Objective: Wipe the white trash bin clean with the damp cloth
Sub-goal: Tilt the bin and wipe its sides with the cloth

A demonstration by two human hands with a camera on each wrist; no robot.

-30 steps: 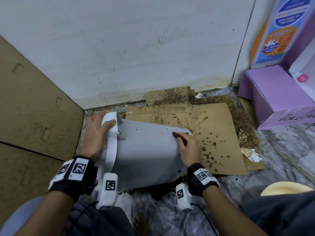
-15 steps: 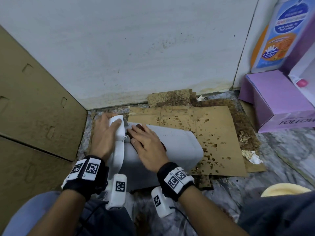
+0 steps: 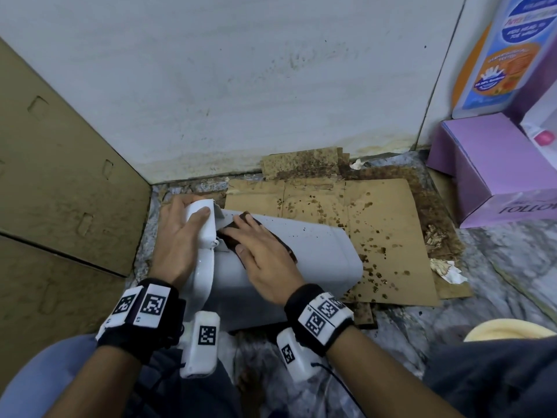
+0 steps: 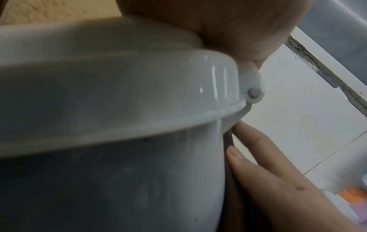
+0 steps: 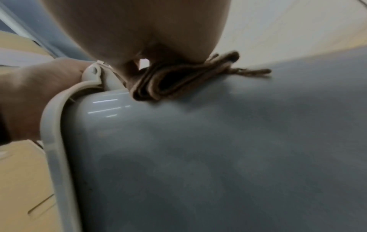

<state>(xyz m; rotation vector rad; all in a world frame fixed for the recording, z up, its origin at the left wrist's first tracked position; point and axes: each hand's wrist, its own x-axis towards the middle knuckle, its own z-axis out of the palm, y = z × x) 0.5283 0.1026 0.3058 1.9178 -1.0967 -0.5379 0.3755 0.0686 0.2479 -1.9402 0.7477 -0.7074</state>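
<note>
The white trash bin (image 3: 316, 260) lies on its side on the floor, its lid (image 3: 205, 267) to the left. My left hand (image 3: 177, 236) grips the lid's upper edge, thumb over the top. My right hand (image 3: 244, 235) presses a folded brown cloth (image 3: 284, 245) flat against the bin's upper side, right beside the lid hinge. In the left wrist view, the lid (image 4: 119, 86) and bin wall (image 4: 119, 188) fill the frame, with the right hand's fingers (image 4: 258, 157) on the cloth (image 4: 228, 141). The right wrist view shows the cloth (image 5: 178, 80) bunched under my palm on the bin (image 5: 218, 149).
Stained cardboard (image 3: 385, 236) covers the floor under and right of the bin. A white wall (image 3: 241, 86) stands close behind, and a cardboard panel (image 3: 60, 176) closes the left. A purple box (image 3: 497, 176) and crumpled paper (image 3: 449, 270) lie at the right, with a yellow rim (image 3: 512, 330) near my knee.
My right hand slid the cloth along the bin from its base end on the right to the lid end on the left. The left hand kept its hold on the lid.
</note>
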